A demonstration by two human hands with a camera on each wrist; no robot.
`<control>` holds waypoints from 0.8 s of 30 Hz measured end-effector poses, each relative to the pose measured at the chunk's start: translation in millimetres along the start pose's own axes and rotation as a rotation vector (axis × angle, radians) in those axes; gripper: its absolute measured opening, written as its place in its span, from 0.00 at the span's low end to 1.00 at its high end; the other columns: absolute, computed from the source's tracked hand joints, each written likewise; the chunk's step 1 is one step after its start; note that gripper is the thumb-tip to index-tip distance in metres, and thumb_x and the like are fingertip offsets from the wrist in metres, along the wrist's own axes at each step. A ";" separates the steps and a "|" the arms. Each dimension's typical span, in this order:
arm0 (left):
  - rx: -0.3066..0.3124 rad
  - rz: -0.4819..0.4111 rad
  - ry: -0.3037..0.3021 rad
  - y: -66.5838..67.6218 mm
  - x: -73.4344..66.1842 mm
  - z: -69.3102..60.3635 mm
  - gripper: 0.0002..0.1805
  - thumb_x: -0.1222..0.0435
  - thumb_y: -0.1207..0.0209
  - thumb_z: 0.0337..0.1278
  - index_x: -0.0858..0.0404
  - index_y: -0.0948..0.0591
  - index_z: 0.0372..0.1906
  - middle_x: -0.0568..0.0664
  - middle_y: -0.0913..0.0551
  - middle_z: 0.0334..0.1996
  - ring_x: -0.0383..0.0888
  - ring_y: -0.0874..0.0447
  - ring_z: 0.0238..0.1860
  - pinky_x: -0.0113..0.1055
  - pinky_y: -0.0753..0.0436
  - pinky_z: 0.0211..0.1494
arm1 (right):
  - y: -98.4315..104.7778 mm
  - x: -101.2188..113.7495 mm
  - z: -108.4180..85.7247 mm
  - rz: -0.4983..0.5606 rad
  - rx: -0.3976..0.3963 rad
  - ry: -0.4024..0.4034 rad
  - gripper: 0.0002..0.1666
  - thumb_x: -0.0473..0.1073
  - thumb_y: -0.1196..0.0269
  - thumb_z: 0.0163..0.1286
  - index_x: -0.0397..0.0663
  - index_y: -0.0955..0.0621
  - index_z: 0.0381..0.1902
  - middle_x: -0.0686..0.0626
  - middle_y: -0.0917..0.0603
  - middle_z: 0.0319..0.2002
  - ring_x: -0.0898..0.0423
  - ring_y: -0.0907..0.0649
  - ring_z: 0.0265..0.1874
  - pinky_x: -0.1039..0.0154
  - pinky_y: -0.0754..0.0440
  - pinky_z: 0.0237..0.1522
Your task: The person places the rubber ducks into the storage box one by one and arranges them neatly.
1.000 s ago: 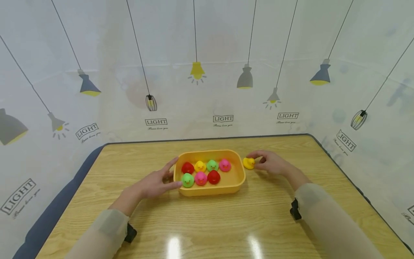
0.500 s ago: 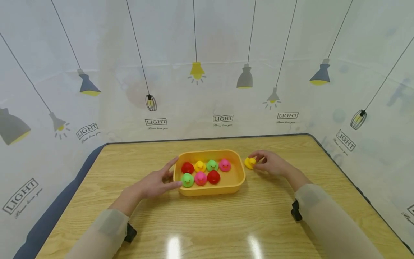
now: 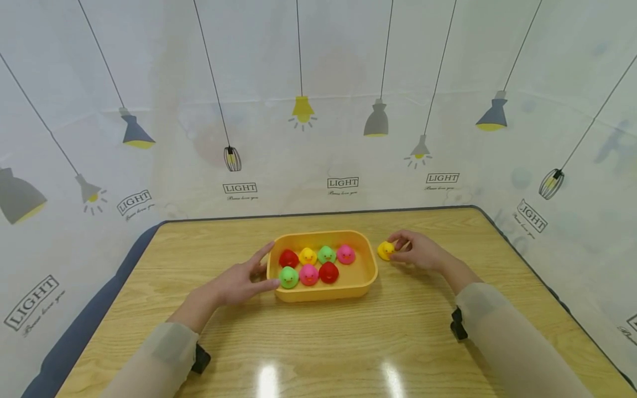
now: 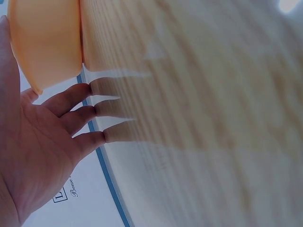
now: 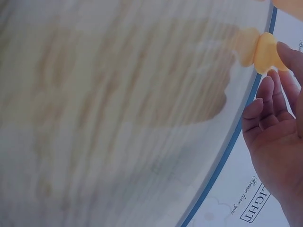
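In the head view, my left hand [image 3: 238,282] rests at the left end of an orange-yellow plastic tray [image 3: 323,294], forefinger at the far corner and thumb at the near one. Its other fingers touch the table in the left wrist view. Inside the tray sit small rubber ducks in two rows, among them a yellow duck [image 3: 307,256], green duck [image 3: 288,277] and pink duck [image 3: 309,275]. Just right of the tray, my right hand [image 3: 419,251] pinches another yellow rubber duck [image 3: 384,251] between thumb and fingers. That duck looks upright, on or close to the table.
The wooden table [image 3: 318,342] has a dark blue edge along its back. Behind it hangs a pale curtain [image 3: 338,143] printed with lamps. A black wrist device [image 3: 201,359] sits under the left sleeve, another [image 3: 458,324] under the right.
My right hand has drawn the yellow rubber duck slightly right, widening the small gap to the tray. My left hand, the tray and its ducks have stayed put.
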State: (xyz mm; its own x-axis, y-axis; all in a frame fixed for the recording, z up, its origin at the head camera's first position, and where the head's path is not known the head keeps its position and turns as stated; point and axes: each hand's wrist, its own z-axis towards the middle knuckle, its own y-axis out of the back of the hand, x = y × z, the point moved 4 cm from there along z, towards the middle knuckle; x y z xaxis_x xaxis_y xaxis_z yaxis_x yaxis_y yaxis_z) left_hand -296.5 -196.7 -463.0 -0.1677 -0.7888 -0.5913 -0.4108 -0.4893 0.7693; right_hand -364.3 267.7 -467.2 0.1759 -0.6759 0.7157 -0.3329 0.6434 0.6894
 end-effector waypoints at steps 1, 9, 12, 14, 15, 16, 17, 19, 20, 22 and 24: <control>0.001 -0.001 0.000 -0.1 0.0 0.0 0.58 0.26 0.40 0.66 0.26 0.61 0.89 0.55 0.29 0.83 0.70 0.37 0.85 0.76 0.42 0.84 | 0.4 -0.3 -0.1 -0.002 -0.001 0.000 0.28 0.46 0.26 0.76 0.41 0.20 0.66 0.41 0.17 0.51 0.52 0.19 0.39 0.64 0.17 0.38; 0.002 0.005 -0.011 -0.7 0.1 -0.1 0.57 0.26 0.41 0.67 0.27 0.62 0.89 0.56 0.29 0.83 0.70 0.37 0.85 0.77 0.41 0.83 | 0.2 -1.0 0.6 -0.001 -0.007 -0.003 0.24 0.46 0.26 0.75 0.42 0.17 0.62 0.43 0.17 0.48 0.52 0.19 0.37 0.66 0.17 0.37; 0.002 0.004 -0.010 0.0 0.6 -0.1 0.57 0.26 0.41 0.67 0.26 0.62 0.89 0.55 0.29 0.83 0.70 0.37 0.85 0.77 0.41 0.83 | 0.2 -1.2 1.2 0.001 -0.006 -0.009 0.23 0.46 0.26 0.75 0.42 0.17 0.62 0.43 0.17 0.48 0.52 0.19 0.37 0.66 0.17 0.37; 0.003 0.007 -0.013 0.2 0.7 0.1 0.57 0.26 0.41 0.68 0.27 0.62 0.89 0.56 0.29 0.83 0.71 0.37 0.84 0.78 0.41 0.83 | 0.4 -1.5 1.3 0.002 -0.006 -0.012 0.23 0.46 0.26 0.75 0.42 0.17 0.62 0.43 0.17 0.48 0.52 0.19 0.37 0.66 0.17 0.37; 0.004 0.008 -0.014 0.1 0.9 0.2 0.57 0.26 0.41 0.68 0.27 0.62 0.89 0.56 0.30 0.83 0.71 0.37 0.84 0.78 0.41 0.83 | 0.6 -1.3 1.3 0.000 -0.004 -0.009 0.24 0.47 0.26 0.76 0.41 0.18 0.62 0.43 0.17 0.48 0.52 0.19 0.37 0.65 0.16 0.37; 0.004 0.006 -0.011 0.0 1.0 0.3 0.57 0.26 0.41 0.68 0.27 0.62 0.89 0.56 0.29 0.83 0.71 0.37 0.84 0.77 0.41 0.83 | 0.6 -1.6 1.4 -0.001 -0.006 -0.010 0.24 0.47 0.26 0.76 0.41 0.18 0.62 0.43 0.17 0.48 0.52 0.19 0.38 0.65 0.16 0.38; 0.003 0.005 -0.009 0.0 0.8 0.3 0.57 0.26 0.41 0.67 0.27 0.62 0.89 0.56 0.29 0.83 0.71 0.37 0.84 0.77 0.41 0.83 | 0.7 -1.6 1.2 -0.004 -0.007 -0.011 0.24 0.47 0.26 0.76 0.41 0.18 0.62 0.43 0.17 0.49 0.52 0.19 0.38 0.65 0.16 0.38; 0.004 0.012 -0.015 -0.4 0.6 0.5 0.57 0.26 0.41 0.68 0.28 0.62 0.90 0.57 0.29 0.83 0.71 0.37 0.84 0.77 0.40 0.83 | 1.4 -1.8 0.3 -0.017 -0.012 -0.012 0.24 0.47 0.27 0.77 0.42 0.18 0.63 0.43 0.17 0.49 0.52 0.19 0.39 0.65 0.16 0.38; 0.004 0.013 -0.014 -0.4 0.4 0.3 0.57 0.26 0.41 0.68 0.28 0.62 0.90 0.57 0.29 0.83 0.71 0.36 0.84 0.77 0.40 0.83 | 1.9 -1.6 -0.3 -0.024 -0.017 -0.014 0.24 0.48 0.27 0.77 0.42 0.18 0.63 0.43 0.17 0.50 0.52 0.19 0.39 0.64 0.16 0.39; 0.004 0.011 -0.008 -0.5 0.0 0.1 0.58 0.26 0.41 0.67 0.27 0.62 0.90 0.56 0.29 0.83 0.71 0.36 0.84 0.77 0.40 0.83 | 3.3 -1.1 -2.2 -0.038 -0.030 -0.014 0.24 0.48 0.27 0.77 0.43 0.17 0.63 0.43 0.16 0.50 0.52 0.19 0.39 0.64 0.16 0.39; 0.006 0.016 -0.009 -0.2 -0.7 -0.4 0.57 0.26 0.41 0.68 0.28 0.62 0.90 0.56 0.29 0.83 0.71 0.36 0.84 0.77 0.40 0.83 | 5.6 0.9 -5.4 -0.052 -0.043 -0.001 0.24 0.49 0.27 0.76 0.44 0.17 0.63 0.43 0.16 0.51 0.52 0.20 0.39 0.63 0.18 0.38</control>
State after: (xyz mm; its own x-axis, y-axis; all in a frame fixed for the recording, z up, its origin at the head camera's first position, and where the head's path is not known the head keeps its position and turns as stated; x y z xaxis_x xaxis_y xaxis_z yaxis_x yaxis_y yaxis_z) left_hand -296.0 -196.2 -462.7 -0.1824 -0.7931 -0.5811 -0.4131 -0.4745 0.7773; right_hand -361.0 272.6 -462.1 0.1915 -0.7092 0.6784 -0.2832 0.6219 0.7301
